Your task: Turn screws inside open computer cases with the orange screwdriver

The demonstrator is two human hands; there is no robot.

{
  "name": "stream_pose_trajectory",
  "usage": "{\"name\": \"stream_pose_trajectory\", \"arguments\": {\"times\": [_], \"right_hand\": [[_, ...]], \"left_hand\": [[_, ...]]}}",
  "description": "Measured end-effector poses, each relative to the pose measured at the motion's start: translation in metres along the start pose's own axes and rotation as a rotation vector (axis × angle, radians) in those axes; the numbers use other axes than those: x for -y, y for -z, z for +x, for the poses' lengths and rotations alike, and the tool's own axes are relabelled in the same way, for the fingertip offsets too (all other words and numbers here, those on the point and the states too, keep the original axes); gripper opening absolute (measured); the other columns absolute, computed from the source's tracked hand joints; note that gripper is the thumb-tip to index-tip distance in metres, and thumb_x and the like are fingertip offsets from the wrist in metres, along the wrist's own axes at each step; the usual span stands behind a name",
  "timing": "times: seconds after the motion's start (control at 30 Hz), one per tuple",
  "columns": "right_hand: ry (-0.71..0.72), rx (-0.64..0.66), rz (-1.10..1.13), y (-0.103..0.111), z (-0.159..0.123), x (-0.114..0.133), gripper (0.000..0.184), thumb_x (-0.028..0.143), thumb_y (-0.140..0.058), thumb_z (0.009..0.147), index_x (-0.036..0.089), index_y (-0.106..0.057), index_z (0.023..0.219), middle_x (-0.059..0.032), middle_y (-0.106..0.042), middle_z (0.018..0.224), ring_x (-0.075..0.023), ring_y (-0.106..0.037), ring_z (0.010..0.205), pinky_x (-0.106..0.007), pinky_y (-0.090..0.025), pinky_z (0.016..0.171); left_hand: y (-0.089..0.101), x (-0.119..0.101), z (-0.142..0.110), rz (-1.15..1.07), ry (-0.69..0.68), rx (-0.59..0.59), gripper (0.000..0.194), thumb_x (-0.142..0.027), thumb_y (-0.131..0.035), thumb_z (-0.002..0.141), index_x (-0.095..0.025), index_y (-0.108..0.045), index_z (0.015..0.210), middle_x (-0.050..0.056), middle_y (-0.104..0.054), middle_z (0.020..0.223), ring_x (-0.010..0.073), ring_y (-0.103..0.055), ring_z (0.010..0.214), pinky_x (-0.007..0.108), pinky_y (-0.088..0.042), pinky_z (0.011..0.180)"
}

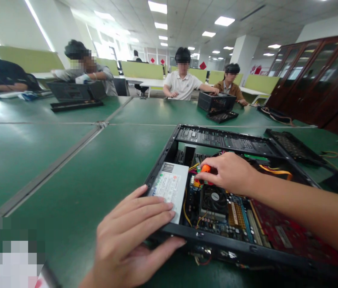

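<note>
An open black computer case lies flat on the table in front of me. My left hand grips its near left corner, fingers stretched over the silver power supply and thumb against the outer rail. Inside the case, my right hand is closed around an orange-handled screwdriver; the tool's tip is hidden. Just below that hand sits a black cooling fan on the motherboard. A red card is under my right forearm. Yellow wires run beside the power supply.
A black perforated panel lies beyond the case at right. Across the green table, people work at another open case and a dark case at left. Wooden cabinets stand at right. A blurred-out patch covers the lower left corner.
</note>
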State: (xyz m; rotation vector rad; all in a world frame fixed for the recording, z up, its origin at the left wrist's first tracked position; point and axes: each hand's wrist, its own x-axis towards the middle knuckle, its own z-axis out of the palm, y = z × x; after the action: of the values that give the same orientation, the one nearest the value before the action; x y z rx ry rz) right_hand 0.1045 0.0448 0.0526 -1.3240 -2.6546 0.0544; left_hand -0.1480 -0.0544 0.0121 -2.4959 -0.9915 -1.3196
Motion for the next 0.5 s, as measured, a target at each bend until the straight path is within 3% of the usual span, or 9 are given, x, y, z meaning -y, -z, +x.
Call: {"name": "stream_pose_trajectory", "arguments": {"times": [0.1,0.2,0.3,0.37,0.43,0.5], "right_hand": [[0.053,0.062,0.152,0.0,0.0,0.001,0.026,0.03,-0.053,0.095,0.018,-0.064,0.115,-0.007,-0.073,0.099,-0.0214,-0.066,0.087,-0.032,-0.046,0.078],[0.078,0.022,0.294,0.028,-0.012,0.006,0.041,0.023,-0.049,0.095,0.017,-0.049,0.136,-0.0077,-0.069,0.108,-0.0202,-0.064,0.092,-0.033,-0.047,0.083],[-0.007,-0.301,0.386,0.082,-0.053,0.008,0.041,0.028,-0.044,0.098,0.021,-0.044,0.138,-0.0054,-0.066,0.103,-0.0206,-0.063,0.088,-0.035,-0.049,0.083],[-0.067,-0.563,0.493,0.111,-0.103,0.005,0.034,0.03,-0.044,0.097,0.028,-0.049,0.131,-0.0039,-0.063,0.101,-0.022,-0.061,0.089,-0.039,-0.049,0.085],[-0.131,-0.797,0.681,0.116,-0.164,-0.003,0.027,0.025,-0.048,0.092,0.035,-0.059,0.115,-0.0032,-0.06,0.096,-0.0222,-0.061,0.083,-0.04,-0.051,0.082],[-0.261,-0.996,0.806,0.092,-0.224,-0.012,0.025,0.022,-0.058,0.083,0.04,-0.066,0.099,-0.0042,-0.058,0.083,-0.0202,-0.058,0.065,-0.038,-0.054,0.071]], "left_hand": [[-0.002,0.002,0.001,0.003,-0.011,-0.012,0.033,-0.027,-0.085,0.063,-0.024,-0.072,0.094,0.001,-0.079,0.091,0.021,-0.074,0.085,0.042,-0.052,0.101],[0.0,0.006,0.001,0.007,-0.058,-0.001,0.035,-0.025,-0.084,0.064,-0.024,-0.071,0.096,0.001,-0.079,0.092,0.0214,-0.074,0.086,0.043,-0.053,0.1],[0.011,0.007,0.005,0.029,-0.098,0.099,0.042,-0.03,-0.082,0.066,-0.023,-0.069,0.106,0.004,-0.078,0.099,0.0244,-0.074,0.091,0.044,-0.054,0.099],[0.021,0.005,0.015,0.095,-0.1,0.153,0.042,-0.035,-0.078,0.071,-0.023,-0.068,0.11,0.005,-0.077,0.101,0.0243,-0.074,0.091,0.038,-0.058,0.091],[0.027,-0.003,0.034,0.156,-0.098,0.185,0.033,-0.037,-0.072,0.078,-0.025,-0.07,0.108,0.002,-0.078,0.097,0.0208,-0.075,0.082,0.028,-0.06,0.078],[0.022,-0.015,0.06,0.17,-0.103,0.263,0.022,-0.037,-0.066,0.082,-0.029,-0.072,0.101,-0.001,-0.078,0.091,0.0177,-0.074,0.073,0.023,-0.059,0.067]]}}
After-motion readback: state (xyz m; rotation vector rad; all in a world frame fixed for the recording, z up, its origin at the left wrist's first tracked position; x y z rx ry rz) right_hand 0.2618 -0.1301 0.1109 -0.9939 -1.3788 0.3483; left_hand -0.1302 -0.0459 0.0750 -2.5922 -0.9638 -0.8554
